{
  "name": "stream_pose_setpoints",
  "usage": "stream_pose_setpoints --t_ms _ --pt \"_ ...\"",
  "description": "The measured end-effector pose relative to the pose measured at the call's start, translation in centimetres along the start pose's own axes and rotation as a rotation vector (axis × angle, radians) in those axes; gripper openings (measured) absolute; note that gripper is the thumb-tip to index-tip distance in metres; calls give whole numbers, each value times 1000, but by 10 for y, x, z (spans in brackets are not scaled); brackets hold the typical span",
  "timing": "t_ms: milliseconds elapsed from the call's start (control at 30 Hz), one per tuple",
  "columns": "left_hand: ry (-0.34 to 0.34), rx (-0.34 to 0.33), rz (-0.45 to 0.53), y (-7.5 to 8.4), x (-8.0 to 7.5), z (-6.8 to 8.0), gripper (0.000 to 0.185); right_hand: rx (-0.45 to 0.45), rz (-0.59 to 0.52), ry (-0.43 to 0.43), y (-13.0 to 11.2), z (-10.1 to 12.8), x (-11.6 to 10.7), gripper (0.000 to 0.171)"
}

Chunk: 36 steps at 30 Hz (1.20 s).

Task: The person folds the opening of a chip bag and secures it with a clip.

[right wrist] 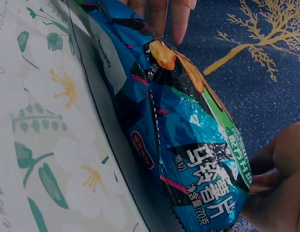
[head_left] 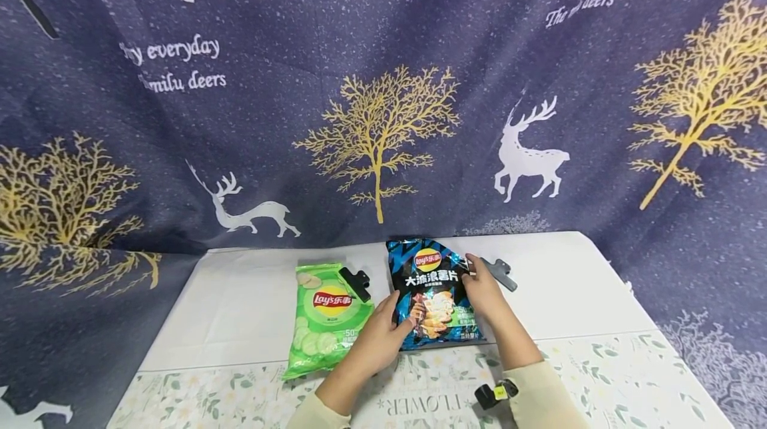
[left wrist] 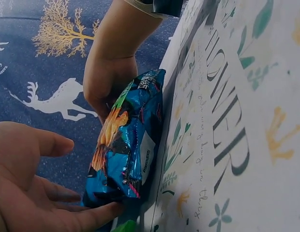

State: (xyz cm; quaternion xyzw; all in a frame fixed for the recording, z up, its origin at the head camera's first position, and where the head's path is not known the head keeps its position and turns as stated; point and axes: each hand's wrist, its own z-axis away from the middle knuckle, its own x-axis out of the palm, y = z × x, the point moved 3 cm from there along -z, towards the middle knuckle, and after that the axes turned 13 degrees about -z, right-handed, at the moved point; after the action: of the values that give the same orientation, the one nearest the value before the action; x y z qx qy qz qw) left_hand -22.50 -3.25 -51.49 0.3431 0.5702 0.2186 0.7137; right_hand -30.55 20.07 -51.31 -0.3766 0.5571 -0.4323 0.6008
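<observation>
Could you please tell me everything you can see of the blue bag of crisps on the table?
The blue crisp bag is glossy foil-like film, puffy and crinkled, printed with a Lay's logo, white characters and a picture of crisps. It lies flat, top edge away from the person, beside a green crisp bag. The left hand touches its lower left side; the right hand grips its right edge.

Both hands out front, near the middle of the table

Left hand (head_left: 379, 339) reaches in from the near edge, fingers mostly straight and spread, thumb pointing right. Right hand (head_left: 484, 292) sits further back, wrist angled in, fingers look curled into a pinch, though the wrist view's too tight to be sure. Pale sleeves (head_left: 542, 399) on both forearms.
</observation>
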Motion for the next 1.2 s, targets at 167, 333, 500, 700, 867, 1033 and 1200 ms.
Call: stream_pose_setpoints --t_ms 167,333,500,700,867,1033,1200 --pt "-1 17 30 1 -1 0 71 -19 -2 5 -2 1 0 56" --pt "23 19 45 2 -4 -1 71 -29 -46 16 -4 -1 0 57" --pt "53 7 58 2 -7 -2 72 -32 -86 33 -5 -2 1 56" --pt "57 15 70 1 -8 -3 72 -35 -101 53 -9 0 1 54" --pt "65 16 87 1 -9 -8 73 -44 -107 65 -9 -6 0 52" --pt "76 16 112 0 -11 -12 74 -51 -133 62 -9 -12 1 51" --pt "90 12 135 -1 -12 -15 73 -85 -190 70 -9 -17 3 48"
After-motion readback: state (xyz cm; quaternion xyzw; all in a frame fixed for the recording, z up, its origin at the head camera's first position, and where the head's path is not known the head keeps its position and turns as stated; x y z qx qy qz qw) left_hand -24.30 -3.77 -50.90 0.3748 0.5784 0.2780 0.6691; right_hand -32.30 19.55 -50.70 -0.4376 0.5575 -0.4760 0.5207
